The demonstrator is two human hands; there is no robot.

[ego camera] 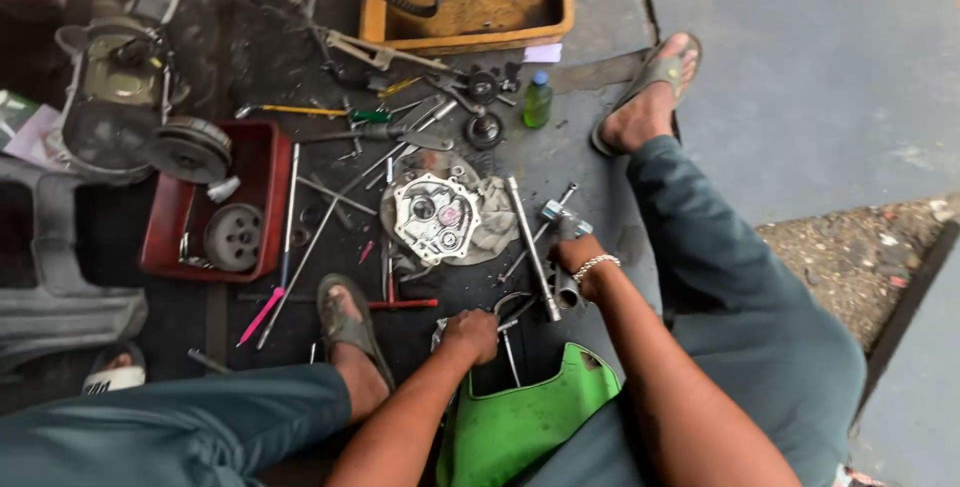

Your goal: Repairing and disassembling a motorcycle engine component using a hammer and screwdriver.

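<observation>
Squatting on an oily workshop floor (590, 162) amid scattered tools: left hand (472, 335) fisted around a small metal part, hard to make out, just above a green panel (520, 422); right hand (578, 252), bracelet at the wrist, fingers closed on a socket wrench (532, 247) whose long axis runs up and away toward a crankcase cover (435, 217) lying on a rag. Cover up and to the left of both hands, right hand nearer the wrench shaft, left hand just below its lower end. Red tray (262, 162) of pulleys well off to the left, green bottle (538, 100) beyond
</observation>
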